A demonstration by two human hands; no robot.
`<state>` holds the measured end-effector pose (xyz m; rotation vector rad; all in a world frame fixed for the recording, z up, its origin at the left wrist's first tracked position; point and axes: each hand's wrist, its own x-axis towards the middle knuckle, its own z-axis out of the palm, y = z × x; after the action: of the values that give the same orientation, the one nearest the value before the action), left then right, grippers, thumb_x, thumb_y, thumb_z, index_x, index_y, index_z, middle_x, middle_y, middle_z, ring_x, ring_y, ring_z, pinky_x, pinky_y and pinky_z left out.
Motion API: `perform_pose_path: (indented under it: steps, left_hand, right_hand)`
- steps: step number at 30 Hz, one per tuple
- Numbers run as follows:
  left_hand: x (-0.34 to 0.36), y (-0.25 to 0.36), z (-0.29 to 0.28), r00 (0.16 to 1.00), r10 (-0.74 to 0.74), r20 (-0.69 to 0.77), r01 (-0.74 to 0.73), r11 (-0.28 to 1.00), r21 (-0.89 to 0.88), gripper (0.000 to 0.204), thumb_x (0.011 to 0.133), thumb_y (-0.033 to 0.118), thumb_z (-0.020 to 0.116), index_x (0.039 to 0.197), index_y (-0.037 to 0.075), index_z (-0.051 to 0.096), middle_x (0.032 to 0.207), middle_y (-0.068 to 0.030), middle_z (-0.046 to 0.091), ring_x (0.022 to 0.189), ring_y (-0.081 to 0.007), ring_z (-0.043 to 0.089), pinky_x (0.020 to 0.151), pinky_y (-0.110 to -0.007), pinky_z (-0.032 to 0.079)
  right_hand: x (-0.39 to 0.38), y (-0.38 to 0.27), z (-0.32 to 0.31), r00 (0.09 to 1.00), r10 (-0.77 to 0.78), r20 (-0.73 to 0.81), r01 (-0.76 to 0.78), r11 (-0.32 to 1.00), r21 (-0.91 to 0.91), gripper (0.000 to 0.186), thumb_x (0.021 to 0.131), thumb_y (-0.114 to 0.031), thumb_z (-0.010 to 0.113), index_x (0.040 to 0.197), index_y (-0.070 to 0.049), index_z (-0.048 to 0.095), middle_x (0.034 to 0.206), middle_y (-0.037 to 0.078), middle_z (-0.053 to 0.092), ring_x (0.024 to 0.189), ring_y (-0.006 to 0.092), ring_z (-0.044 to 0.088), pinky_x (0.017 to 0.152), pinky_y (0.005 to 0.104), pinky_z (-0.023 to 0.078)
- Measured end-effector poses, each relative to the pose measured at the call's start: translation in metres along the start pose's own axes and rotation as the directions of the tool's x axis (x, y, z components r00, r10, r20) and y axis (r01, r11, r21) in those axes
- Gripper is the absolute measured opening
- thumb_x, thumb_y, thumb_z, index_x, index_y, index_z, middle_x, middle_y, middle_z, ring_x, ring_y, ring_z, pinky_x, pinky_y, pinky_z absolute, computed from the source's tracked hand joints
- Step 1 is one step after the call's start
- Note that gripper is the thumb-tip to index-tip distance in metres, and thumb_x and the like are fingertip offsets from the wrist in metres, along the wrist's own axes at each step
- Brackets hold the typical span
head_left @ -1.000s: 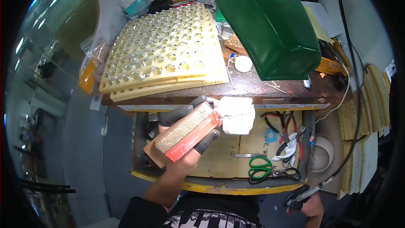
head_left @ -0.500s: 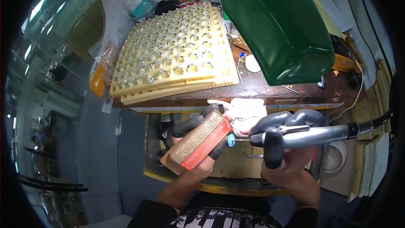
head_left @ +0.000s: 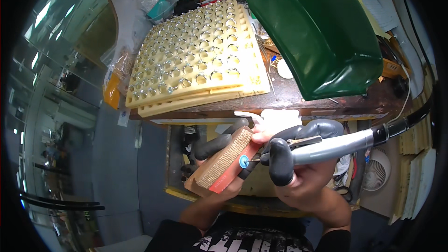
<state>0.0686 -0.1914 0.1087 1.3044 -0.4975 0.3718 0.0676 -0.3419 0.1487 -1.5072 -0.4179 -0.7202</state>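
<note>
My left hand (head_left: 229,192), with black finger cots, is closed around a brown block (head_left: 226,157). The block has a coarse, ribbed, tan face and a red side, and is held tilted. My right hand (head_left: 303,179), also in black cots, grips a silver rotary handpiece (head_left: 333,148) with a black cable at its rear. On the handpiece's thin shaft sits a small blue disc (head_left: 243,161), which overlaps the block's red side in the view; whether they touch I cannot tell. Behind the hands a white covered piece (head_left: 281,117) juts from the bench edge.
Cream trays (head_left: 196,61) with rows of rings stand on the dark bench (head_left: 186,110) at the left. A big green cover (head_left: 322,37) overhangs the right. Below the hands lies an open drawer (head_left: 261,200) with a yellow edge. A white fan (head_left: 376,170) stands at right.
The handpiece and its blue disc have moved left, from beside the block's corner to over its red side. The block stays in my left hand. The bench appears shifted slightly right in the view.
</note>
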Motion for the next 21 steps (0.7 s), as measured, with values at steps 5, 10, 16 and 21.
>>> perform_pose_path:
  steps: [5,10,16,21]
  left_hand:
    - [0.000,-0.001,-0.011,0.985,-0.096,0.146,0.067,0.979,0.194,0.060,0.083,0.009,0.079,0.130,0.010,0.042,0.135,-0.0247,0.056,0.124,-0.0315,0.058,0.108,-0.046,0.045]
    - [0.006,-0.005,-0.006,0.986,0.088,0.140,-0.098,0.993,0.066,0.043,0.088,0.000,0.070,0.128,0.003,0.054,0.133,-0.0192,0.060,0.121,-0.0319,0.060,0.104,-0.043,0.049]
    - [0.012,0.000,-0.010,0.964,0.097,0.246,-0.145,0.972,0.186,0.049,0.086,-0.002,0.072,0.130,0.004,0.050,0.133,-0.0198,0.059,0.123,-0.0316,0.059,0.105,-0.045,0.049]
    - [0.008,-0.001,-0.013,0.968,0.122,0.218,-0.182,0.943,0.280,0.055,0.083,0.005,0.077,0.125,0.007,0.043,0.129,-0.0289,0.059,0.117,-0.0330,0.062,0.103,-0.047,0.049]
  right_hand:
    - [0.001,0.007,-0.002,1.000,0.016,0.014,-0.016,1.000,0.023,0.013,0.083,-0.013,0.076,0.080,-0.001,0.071,0.067,0.005,0.065,0.059,0.0196,0.062,0.056,0.0329,0.045]
    - [0.002,0.009,-0.002,1.000,0.002,-0.012,-0.002,1.000,-0.008,0.016,0.081,-0.011,0.078,0.071,-0.002,0.069,0.064,0.005,0.063,0.056,0.0189,0.059,0.054,0.0323,0.044]
    - [0.002,0.010,0.002,0.995,0.064,-0.078,-0.062,0.998,0.025,0.019,0.080,-0.009,0.079,0.066,-0.003,0.066,0.059,0.003,0.058,0.053,0.0178,0.054,0.052,0.0325,0.040]
    - [0.000,0.009,0.003,0.997,0.022,-0.072,-0.024,0.999,-0.030,0.020,0.080,-0.010,0.079,0.066,-0.005,0.065,0.060,0.002,0.058,0.056,0.0179,0.054,0.056,0.0325,0.041]
